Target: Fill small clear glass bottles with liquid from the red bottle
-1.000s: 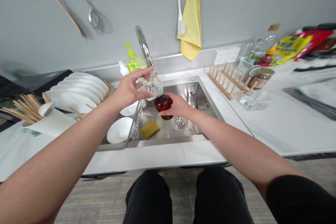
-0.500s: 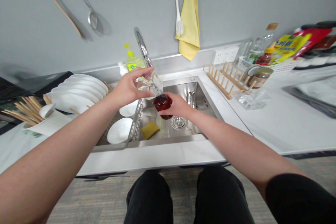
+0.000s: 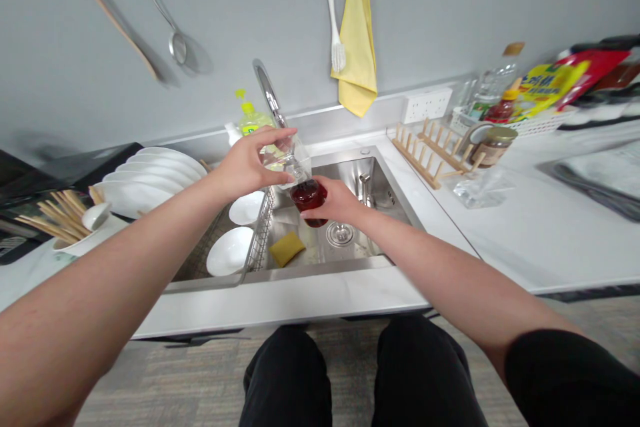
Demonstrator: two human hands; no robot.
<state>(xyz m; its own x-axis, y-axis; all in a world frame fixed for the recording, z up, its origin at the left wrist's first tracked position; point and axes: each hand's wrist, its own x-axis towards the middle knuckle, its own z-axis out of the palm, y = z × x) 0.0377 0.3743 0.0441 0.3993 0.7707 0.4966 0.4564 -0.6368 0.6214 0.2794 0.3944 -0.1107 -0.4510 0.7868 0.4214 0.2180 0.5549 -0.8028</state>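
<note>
Above the sink [image 3: 400, 203], my left hand [image 3: 247, 163] is closed around a clear, angular container [image 3: 295, 157], thumb below and fingers on top. The container tilts down to the right, its lower end at the mouth of a glass with dark red liquid [image 3: 307, 197]. My right hand [image 3: 337, 200] wraps round that glass from the right; whether the two vessels touch I cannot tell. A yellow sponge [image 3: 287, 249] lies in the sink below, left of the drain [image 3: 340, 233]. Just behind my left hand rises the tap [image 3: 267, 87].
White bowls [image 3: 230, 250] sit in a wire rack on the left, beside stacked plates [image 3: 150, 177] and a chopstick holder [image 3: 90, 237]. Behind the tap stands a soap bottle [image 3: 253, 119]. A wooden rack [image 3: 435, 153] and a jar [image 3: 495, 145] are on the right counter.
The view has shifted slightly. Both hands keep their grips, and the clear container stays tilted at the glass of red liquid.
</note>
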